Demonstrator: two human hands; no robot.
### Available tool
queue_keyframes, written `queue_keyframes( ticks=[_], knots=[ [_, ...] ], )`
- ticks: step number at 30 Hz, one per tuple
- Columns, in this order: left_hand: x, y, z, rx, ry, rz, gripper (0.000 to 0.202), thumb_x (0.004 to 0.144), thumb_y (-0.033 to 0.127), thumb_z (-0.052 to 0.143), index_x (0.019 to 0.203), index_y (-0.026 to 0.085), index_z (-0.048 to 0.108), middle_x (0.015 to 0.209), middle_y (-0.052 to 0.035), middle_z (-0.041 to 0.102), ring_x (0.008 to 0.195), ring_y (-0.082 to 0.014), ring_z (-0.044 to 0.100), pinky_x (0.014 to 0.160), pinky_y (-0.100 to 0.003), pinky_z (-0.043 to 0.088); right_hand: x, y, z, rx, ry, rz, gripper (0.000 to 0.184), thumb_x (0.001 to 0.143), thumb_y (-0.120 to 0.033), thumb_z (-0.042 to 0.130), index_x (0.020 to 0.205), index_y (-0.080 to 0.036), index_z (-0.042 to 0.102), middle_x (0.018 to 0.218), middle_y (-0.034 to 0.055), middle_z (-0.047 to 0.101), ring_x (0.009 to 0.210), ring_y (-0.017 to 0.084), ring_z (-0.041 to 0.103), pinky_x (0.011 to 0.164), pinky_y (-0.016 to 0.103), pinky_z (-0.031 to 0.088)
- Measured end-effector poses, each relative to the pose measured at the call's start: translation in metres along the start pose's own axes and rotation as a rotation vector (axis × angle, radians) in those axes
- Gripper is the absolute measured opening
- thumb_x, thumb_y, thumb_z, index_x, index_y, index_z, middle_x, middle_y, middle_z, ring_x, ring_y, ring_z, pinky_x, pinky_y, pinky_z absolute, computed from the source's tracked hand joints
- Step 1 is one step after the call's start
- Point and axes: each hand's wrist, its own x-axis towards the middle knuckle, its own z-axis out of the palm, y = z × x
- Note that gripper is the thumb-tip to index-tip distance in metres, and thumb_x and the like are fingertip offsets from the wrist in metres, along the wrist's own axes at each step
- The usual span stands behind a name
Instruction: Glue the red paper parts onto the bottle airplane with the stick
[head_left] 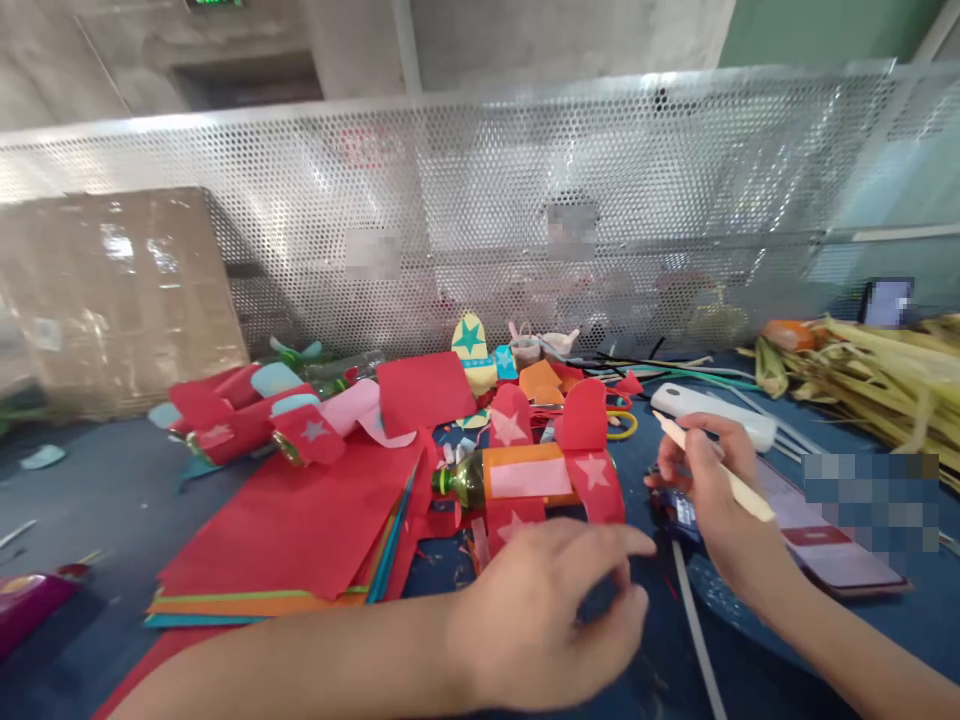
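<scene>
While coloured paper [292, 530] sits stacked at left, red uppermost, the green bottle [467, 482] lies on its side mid-table, banded in orange and red; just in front, the left hand [551, 620] hangs loosely curled, forefinger and thumb parted, holding nothing visible; and the right hand [716, 480] pinches a cream pen-like tool [746, 495], a phone [832, 540] lying just beyond.

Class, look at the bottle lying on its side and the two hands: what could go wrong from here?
The green bottle lies on its side, so a bump from the nearby left hand might roll it. The phone lies close to the right hand, which grips a cream pen-like tool; a careless sweep could knock it.
</scene>
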Motion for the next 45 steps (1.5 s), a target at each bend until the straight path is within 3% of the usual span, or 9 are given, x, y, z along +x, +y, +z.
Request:
queue_keyframes(
  ticks=[3,5,8,12,15,21,35,40,45],
  knots=[
    [0.022,-0.017,-0.024,0.091,0.126,-0.111,0.015,0.087,0.017,0.047,0.095,0.018,0.06,0.082,-0.0031,0.069,0.075,-0.0146,0.066,0.075,-0.028,0.055,-0.002,-0.003,0.0,-0.017,-0.024,0.026,0.027,0.085,-0.056,0.056,0.088,-0.028,0.057,0.063,-0.0021,0.052,0.052,0.015,0.051,0.045,0.029,0.052],
    [0.034,-0.037,-0.039,0.218,0.138,-0.208,0.013,0.086,0.021,0.05,0.093,0.018,0.06,0.09,-0.0055,0.069,0.087,-0.0186,0.066,0.084,-0.035,0.053,-0.002,-0.005,0.0,-0.054,-0.046,0.031,0.03,0.086,-0.057,0.054,0.083,-0.027,0.059,0.064,-0.0013,0.051,0.053,0.015,0.051,0.047,0.03,0.053],
    [0.043,-0.066,-0.054,0.329,0.005,-0.292,0.028,0.082,0.035,0.06,0.102,0.016,0.061,0.109,-0.0108,0.067,0.105,-0.0256,0.061,0.097,-0.044,0.046,-0.002,-0.004,0.0,-0.113,-0.09,0.032,0.03,0.087,-0.054,0.053,0.085,-0.025,0.058,0.071,-0.0008,0.052,0.058,0.014,0.052,0.051,0.028,0.055],
    [0.041,-0.082,-0.064,0.329,-0.263,-0.297,0.045,0.08,0.048,0.061,0.115,0.019,0.059,0.115,-0.009,0.067,0.108,-0.0259,0.061,0.097,-0.042,0.045,-0.002,-0.003,0.001,-0.143,-0.132,0.046,0.031,0.087,-0.055,0.053,0.087,-0.024,0.054,0.071,-0.0017,0.05,0.058,0.013,0.052,0.051,0.026,0.056],
    [0.039,-0.082,-0.064,0.344,-0.345,-0.265,0.055,0.079,0.048,0.062,0.125,0.02,0.055,0.126,-0.0102,0.062,0.116,-0.0274,0.056,0.1,-0.043,0.042,-0.002,-0.004,0.003,-0.152,-0.15,0.063,0.031,0.087,-0.054,0.051,0.088,-0.023,0.052,0.072,-0.0017,0.05,0.058,0.012,0.051,0.052,0.026,0.057],
    [0.038,-0.077,-0.057,0.446,-0.349,-0.247,0.055,0.08,0.041,0.06,0.128,0.015,0.052,0.126,-0.014,0.061,0.117,-0.0295,0.055,0.101,-0.046,0.04,-0.001,-0.001,0.004,-0.113,-0.142,0.074,0.028,0.088,-0.052,0.051,0.091,-0.024,0.052,0.075,-0.0019,0.049,0.062,0.013,0.051,0.053,0.025,0.056],
    [0.024,-0.052,-0.033,0.804,-0.326,0.089,0.047,0.082,0.023,0.06,0.127,0.018,0.049,0.119,-0.0117,0.062,0.12,-0.0308,0.051,0.107,-0.05,0.036,-0.001,-0.008,0.006,-0.137,-0.135,0.053,0.023,0.087,-0.047,0.051,0.087,-0.024,0.053,0.074,-0.0012,0.05,0.061,0.013,0.051,0.054,0.026,0.056],
    [0.02,-0.053,-0.029,0.798,-0.308,0.084,0.054,0.076,0.011,0.057,0.129,0.019,0.046,0.124,-0.0119,0.059,0.129,-0.0316,0.044,0.111,-0.052,0.032,-0.002,-0.007,0.006,-0.149,-0.153,0.054,0.022,0.088,-0.046,0.051,0.088,-0.023,0.052,0.076,-0.0012,0.05,0.064,0.013,0.053,0.056,0.025,0.055],
    [0.025,-0.058,-0.033,0.664,-0.296,0.008,0.054,0.074,0.014,0.059,0.126,0.016,0.046,0.122,-0.0145,0.059,0.126,-0.0327,0.046,0.105,-0.053,0.039,-0.003,-0.006,0.007,-0.142,-0.14,0.061,0.023,0.088,-0.047,0.05,0.086,-0.024,0.052,0.077,-0.0014,0.05,0.063,0.013,0.053,0.056,0.025,0.054]
  ],
)
